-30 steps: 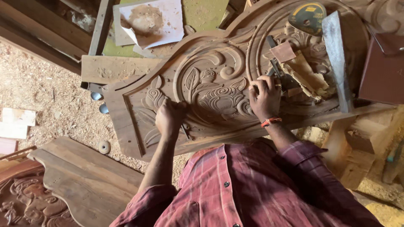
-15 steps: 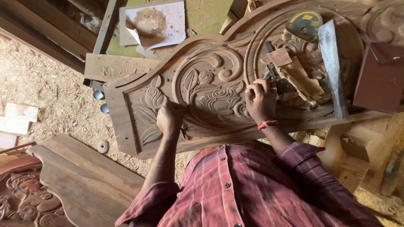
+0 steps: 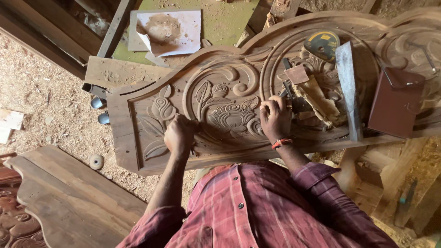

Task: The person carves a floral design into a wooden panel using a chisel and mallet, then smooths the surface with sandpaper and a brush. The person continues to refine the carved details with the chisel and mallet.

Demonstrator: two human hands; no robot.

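My carved panel (image 3: 239,98) lies flat, long axis left to right. Left hand (image 3: 180,136) fisted on its carving; right hand (image 3: 274,117) rests curled on the rose relief, contents indiscernible.

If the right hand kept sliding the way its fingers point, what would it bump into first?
Probably the raised scroll carved above the flower: the right hand points up the carved wooden panel. The tools lie off to its side.

A round grinding disc (image 3: 322,45) lies far right on the carved wooden panel (image 3: 133,151), bearing a yellow-and-black label. Right of it rests a flat dark-red box (image 3: 395,103). A dusty white sheet (image 3: 167,32) lies far left.
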